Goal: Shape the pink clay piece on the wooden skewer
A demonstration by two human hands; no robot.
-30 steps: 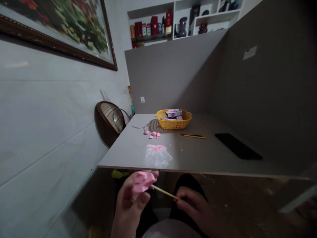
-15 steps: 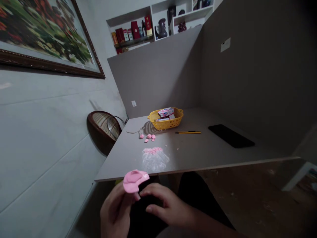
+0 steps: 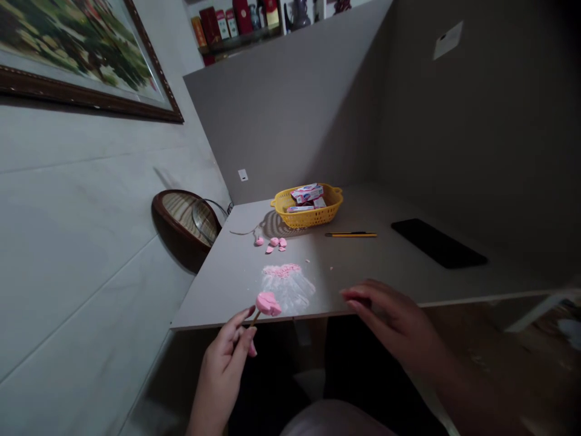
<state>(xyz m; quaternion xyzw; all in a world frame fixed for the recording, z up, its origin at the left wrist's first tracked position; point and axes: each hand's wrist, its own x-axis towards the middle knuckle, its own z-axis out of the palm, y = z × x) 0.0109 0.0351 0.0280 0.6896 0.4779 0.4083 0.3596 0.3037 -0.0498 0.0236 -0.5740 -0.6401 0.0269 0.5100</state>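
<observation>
My left hand [image 3: 227, 360] is closed around a thin yellowish stick [image 3: 255, 318]. A folded pink clay-like piece [image 3: 269, 304], shaped like a flower head, sits on the stick's top end, just in front of the table's front edge. Another bit of pink shows below the left fingers. My right hand [image 3: 385, 309] hovers by the table edge to the right, fingers stretched and thumb a little apart, with nothing visible in it. Pink crumbs [image 3: 282, 270] and a white powdery smear [image 3: 290, 293] lie on the table beyond the pink piece.
Several small pink lumps [image 3: 273, 241] lie behind the crumbs. A yellow basket [image 3: 313, 218] holding small boxes [image 3: 307, 194] stands at the back. Right of it are a yellow-and-black pencil-like stick [image 3: 351, 234] and a flat black slab [image 3: 438, 243]. Grey panels [image 3: 290, 121] border the table [image 3: 363, 266].
My right hand has moved away to the right from the pink piece. My left hand has tilted it forward, so the stick now shows. The view has dipped lower.
</observation>
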